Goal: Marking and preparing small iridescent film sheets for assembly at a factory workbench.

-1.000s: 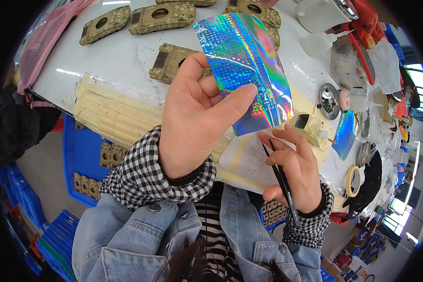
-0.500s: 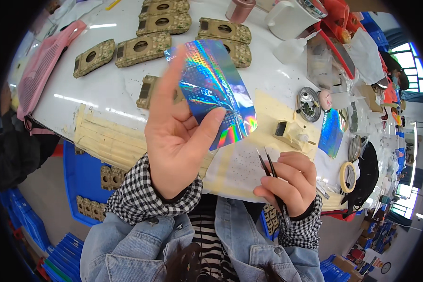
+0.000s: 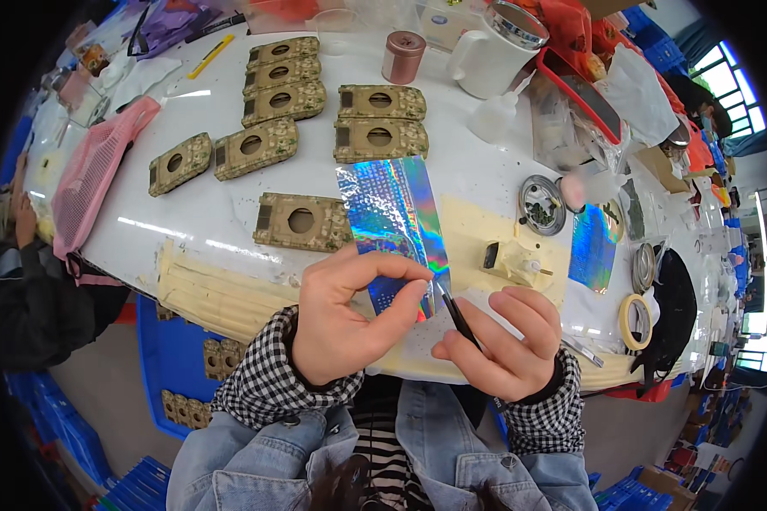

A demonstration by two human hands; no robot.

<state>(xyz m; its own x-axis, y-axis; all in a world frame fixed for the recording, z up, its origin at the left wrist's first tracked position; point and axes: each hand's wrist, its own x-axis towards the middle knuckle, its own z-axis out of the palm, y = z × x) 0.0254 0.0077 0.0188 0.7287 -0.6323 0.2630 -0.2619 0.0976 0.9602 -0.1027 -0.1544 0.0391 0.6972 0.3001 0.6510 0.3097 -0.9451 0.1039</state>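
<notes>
left hand (image 3: pixel 345 328): pinching the lower edge of the glossy holographic foil sheet (image 3: pixel 394 223) between thumb and forefinger, other fingers curled.
right hand (image 3: pixel 504 345): gripping thin black tweezers (image 3: pixel 458 317); tips meet the sheet's lower right corner, fingers loosely bent over the shaft.
sheet: rectangular, rainbow-shimmer film with fine dot texture, slightly curved, held up just above the near edge of the white counter (image 3: pixel 187 217).
sheet position: in front of the person, between both hands and the camouflage pieces.
nearby: flat camouflage-printed model hulls with round holes; nearest one (image 3: pixel 302 221) just left of the sheet, the others in rows farther back.
right of sheet: second holographic foil piece (image 3: pixel 592 247) lying flat, small cream-coloured plastic part (image 3: pixel 516 260), round metal tin (image 3: pixel 541 204).
far side: white mug (image 3: pixel 490 60), brown cylindrical can (image 3: pixel 402 55).
left: pink plastic mesh tray (image 3: pixel 94 175).
sleeves: black-and-white checked fabric cuffs.
</notes>
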